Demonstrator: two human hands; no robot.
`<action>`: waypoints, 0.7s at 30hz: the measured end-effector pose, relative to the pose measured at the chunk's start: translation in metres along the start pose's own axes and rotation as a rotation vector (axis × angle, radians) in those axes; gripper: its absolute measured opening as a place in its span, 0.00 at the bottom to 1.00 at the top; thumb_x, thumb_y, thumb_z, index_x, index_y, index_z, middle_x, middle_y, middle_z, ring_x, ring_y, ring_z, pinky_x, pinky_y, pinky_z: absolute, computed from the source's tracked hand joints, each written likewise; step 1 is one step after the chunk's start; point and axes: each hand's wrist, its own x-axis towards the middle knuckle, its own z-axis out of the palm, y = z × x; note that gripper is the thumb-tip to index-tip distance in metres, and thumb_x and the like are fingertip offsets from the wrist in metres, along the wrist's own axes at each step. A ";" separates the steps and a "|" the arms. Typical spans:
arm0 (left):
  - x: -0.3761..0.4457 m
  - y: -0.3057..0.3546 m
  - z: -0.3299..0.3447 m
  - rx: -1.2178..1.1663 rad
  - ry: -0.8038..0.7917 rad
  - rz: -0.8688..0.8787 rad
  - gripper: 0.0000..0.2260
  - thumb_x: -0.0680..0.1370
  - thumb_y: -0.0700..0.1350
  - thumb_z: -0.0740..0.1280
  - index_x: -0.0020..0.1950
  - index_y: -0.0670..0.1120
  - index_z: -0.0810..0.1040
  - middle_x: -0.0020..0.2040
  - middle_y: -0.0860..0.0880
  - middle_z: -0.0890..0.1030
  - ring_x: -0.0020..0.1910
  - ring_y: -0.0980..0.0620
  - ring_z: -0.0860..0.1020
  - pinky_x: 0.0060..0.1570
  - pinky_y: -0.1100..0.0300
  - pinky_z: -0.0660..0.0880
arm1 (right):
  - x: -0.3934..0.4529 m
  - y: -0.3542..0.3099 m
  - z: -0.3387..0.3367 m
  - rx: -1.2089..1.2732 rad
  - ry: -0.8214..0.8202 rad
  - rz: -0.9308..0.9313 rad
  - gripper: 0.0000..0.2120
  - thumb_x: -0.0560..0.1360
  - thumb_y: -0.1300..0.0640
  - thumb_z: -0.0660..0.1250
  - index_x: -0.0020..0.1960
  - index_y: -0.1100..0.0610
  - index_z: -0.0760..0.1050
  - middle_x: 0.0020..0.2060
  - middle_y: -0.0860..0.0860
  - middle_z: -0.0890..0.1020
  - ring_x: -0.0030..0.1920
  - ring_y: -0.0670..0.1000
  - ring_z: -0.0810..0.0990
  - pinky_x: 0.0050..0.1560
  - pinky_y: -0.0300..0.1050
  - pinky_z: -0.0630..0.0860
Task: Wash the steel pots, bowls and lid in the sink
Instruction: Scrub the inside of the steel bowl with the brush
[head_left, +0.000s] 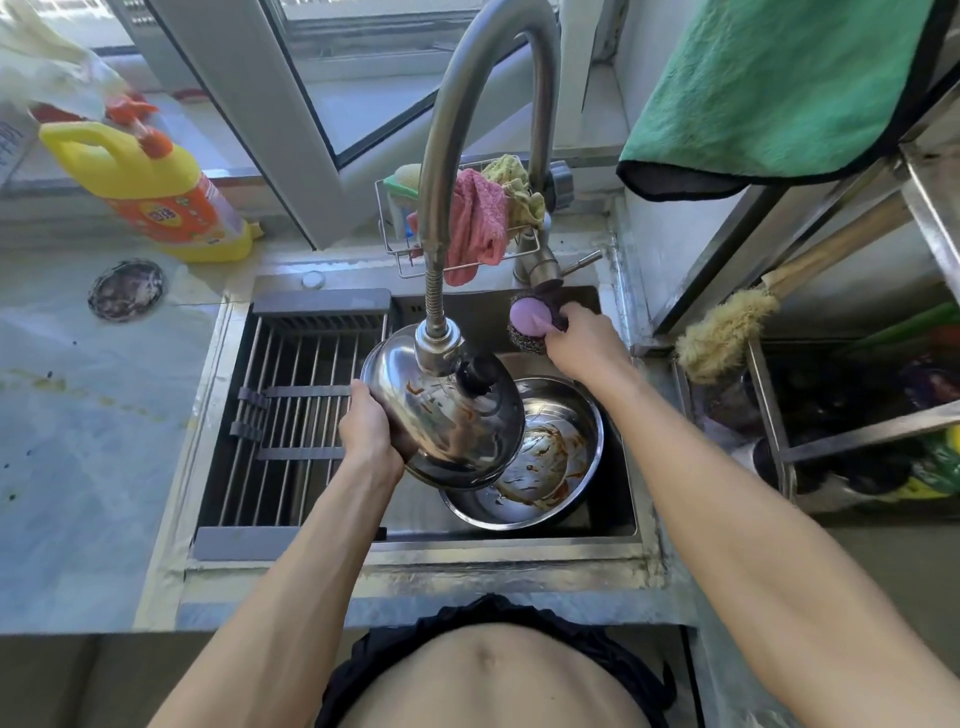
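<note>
My left hand (370, 423) grips the left rim of a steel lid (447, 421) with a black knob, held tilted under the faucet head (439, 345); orange sauce streaks mark it. Below it in the sink (618, 499) lies a steel bowl (550, 457) smeared with brown sauce. At the sink's back right, my right hand (582, 340) holds a steel-wool scrubber with a purple handle (530, 322), apart from the lid.
A slatted drain rack (291, 405) covers the sink's left half. A yellow detergent jug (150, 187) stands on the left counter. Cloths hang in a wire caddy (467, 223) behind the faucet. A green towel (769, 88) and a brush (727, 332) are at right.
</note>
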 end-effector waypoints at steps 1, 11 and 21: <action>0.001 -0.001 0.000 -0.003 -0.002 -0.006 0.16 0.84 0.58 0.62 0.55 0.46 0.79 0.47 0.45 0.86 0.46 0.44 0.86 0.53 0.41 0.83 | -0.007 0.006 0.004 0.039 -0.005 -0.005 0.15 0.81 0.48 0.58 0.61 0.55 0.74 0.51 0.58 0.80 0.48 0.59 0.78 0.42 0.48 0.72; 0.008 -0.005 0.004 -0.004 -0.018 -0.001 0.15 0.84 0.58 0.61 0.53 0.47 0.77 0.44 0.48 0.83 0.44 0.48 0.83 0.48 0.48 0.83 | -0.050 0.046 0.027 0.229 0.021 0.085 0.12 0.80 0.52 0.60 0.58 0.53 0.79 0.46 0.53 0.82 0.46 0.54 0.80 0.41 0.44 0.74; 0.030 -0.012 -0.001 0.567 -0.191 0.564 0.19 0.85 0.51 0.60 0.36 0.46 0.68 0.30 0.51 0.70 0.30 0.54 0.67 0.33 0.57 0.66 | -0.089 0.065 0.048 0.054 -0.060 0.298 0.08 0.78 0.52 0.62 0.49 0.58 0.73 0.38 0.53 0.77 0.35 0.51 0.75 0.29 0.43 0.65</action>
